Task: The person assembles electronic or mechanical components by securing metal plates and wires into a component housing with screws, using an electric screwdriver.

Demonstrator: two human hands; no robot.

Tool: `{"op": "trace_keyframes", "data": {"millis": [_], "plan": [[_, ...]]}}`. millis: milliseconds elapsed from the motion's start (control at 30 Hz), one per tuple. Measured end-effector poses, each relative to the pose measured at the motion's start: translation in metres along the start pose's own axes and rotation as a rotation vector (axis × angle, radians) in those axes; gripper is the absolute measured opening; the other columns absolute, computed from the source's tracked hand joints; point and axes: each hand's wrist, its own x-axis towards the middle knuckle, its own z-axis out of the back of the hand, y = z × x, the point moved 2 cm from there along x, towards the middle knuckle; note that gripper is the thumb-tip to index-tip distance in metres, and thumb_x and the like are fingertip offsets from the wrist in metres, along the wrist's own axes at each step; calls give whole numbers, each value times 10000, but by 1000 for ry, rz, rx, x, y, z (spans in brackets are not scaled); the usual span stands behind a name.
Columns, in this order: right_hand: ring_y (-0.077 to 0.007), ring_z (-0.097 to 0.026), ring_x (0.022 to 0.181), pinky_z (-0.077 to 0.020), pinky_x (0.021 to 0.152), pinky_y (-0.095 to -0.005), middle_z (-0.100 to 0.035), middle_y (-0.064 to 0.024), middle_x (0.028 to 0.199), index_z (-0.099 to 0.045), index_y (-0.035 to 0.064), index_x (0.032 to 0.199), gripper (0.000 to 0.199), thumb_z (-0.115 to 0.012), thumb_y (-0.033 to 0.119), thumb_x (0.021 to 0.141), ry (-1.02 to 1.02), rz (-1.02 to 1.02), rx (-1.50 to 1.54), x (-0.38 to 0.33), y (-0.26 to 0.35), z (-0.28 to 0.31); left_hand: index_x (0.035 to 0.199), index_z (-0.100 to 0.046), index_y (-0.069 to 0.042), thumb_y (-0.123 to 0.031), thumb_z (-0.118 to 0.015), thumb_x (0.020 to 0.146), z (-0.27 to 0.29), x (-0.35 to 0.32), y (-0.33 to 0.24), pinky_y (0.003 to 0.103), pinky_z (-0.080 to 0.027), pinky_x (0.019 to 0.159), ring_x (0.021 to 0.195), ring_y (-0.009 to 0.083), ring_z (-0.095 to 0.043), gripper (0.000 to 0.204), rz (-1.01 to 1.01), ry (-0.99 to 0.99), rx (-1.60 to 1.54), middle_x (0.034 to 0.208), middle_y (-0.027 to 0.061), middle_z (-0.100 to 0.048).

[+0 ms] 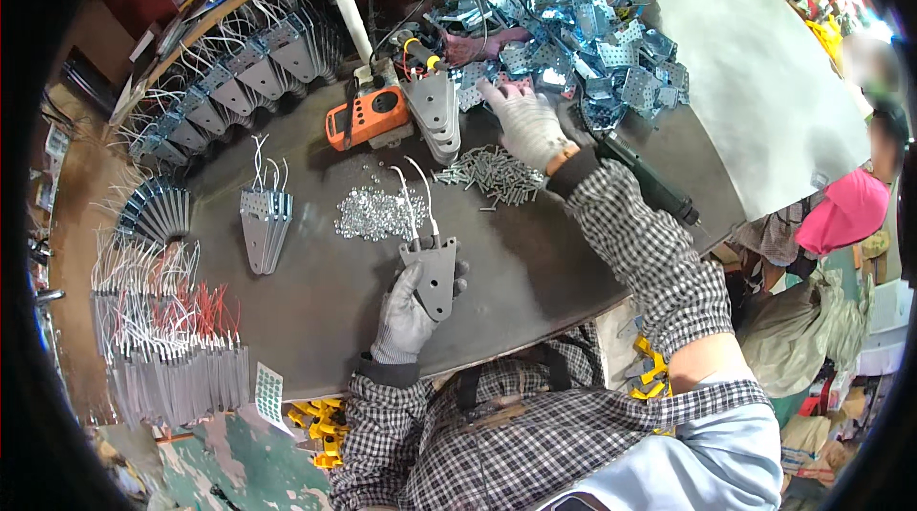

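My left hand [401, 315], in a pale glove, is closed around a grey tapered metal plate [436, 272] near the table's front edge. The plate has several holes, and two white-wired terminals [428, 224] stick up from its wide end. My right hand [528, 124], gloved too, reaches across the table with its fingers stretched toward a heap of shiny perforated metal brackets [559, 29]. Its fingertips are at the near edge of the heap, and I see nothing held in them. Between the hands lie a pile of screws [492, 177] and a pile of small shiny nuts [377, 215].
An orange meter [368, 117] stands beside a stack of grey plates [435, 110]. A dark green power screwdriver [650, 181] lies under my right forearm's far side. Wired plate assemblies [266, 224] sit on the left, with bundled wired strips [181, 382] nearer. A white sheet [755, 62] covers the right.
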Motion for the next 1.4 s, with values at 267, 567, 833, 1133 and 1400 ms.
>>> {"op": "trace_keyframes", "data": {"millis": [267, 567, 833, 1133, 1400], "plan": [[-380, -661, 859, -523, 713, -437, -655, -243, 908, -565, 21, 1083, 214, -595, 80, 880, -311, -143, 425, -7, -27, 20, 1337, -451, 41, -227, -537, 977, -6, -1, 2, 384, -555, 858, 1071, 298, -603, 457, -48, -37, 42, 1261, 173, -570], [-244, -603, 867, -488, 824, -339, -626, -113, 894, -650, 13, 943, 187, -715, 133, 815, -31, 67, 1019, -109, 112, 62, 1236, -547, -37, -187, -542, 984, -31, -13, 32, 248, -483, 853, 976, 113, -599, 294, -240, -168, 413, 1064, 24, -623], [-332, -627, 954, -519, 788, -445, -618, -124, 959, -627, 124, 1038, 233, -691, 194, 826, 132, -159, 195, -97, -19, 17, 1233, -541, -31, -481, -527, 956, -17, -27, 4, 326, -551, 660, 879, 234, -630, 529, -133, -112, 132, 1033, 123, -621], [-352, -619, 885, -505, 746, -459, -611, -136, 933, -619, 100, 950, 131, -636, 201, 869, 58, -200, 402, -91, -23, 17, 1190, -564, -15, -248, -552, 978, -29, -20, 14, 316, -548, 707, 899, 213, -622, 315, -177, -210, 192, 1054, 116, -625], [-355, -610, 928, -501, 796, -442, -617, -152, 917, -672, 89, 1000, 191, -647, 71, 811, 120, -48, 287, -99, -37, 33, 1191, -573, -9, -175, -601, 947, -23, -14, 12, 301, -551, 685, 874, 204, -644, 296, -205, -353, 381, 1047, 116, -646]]}}
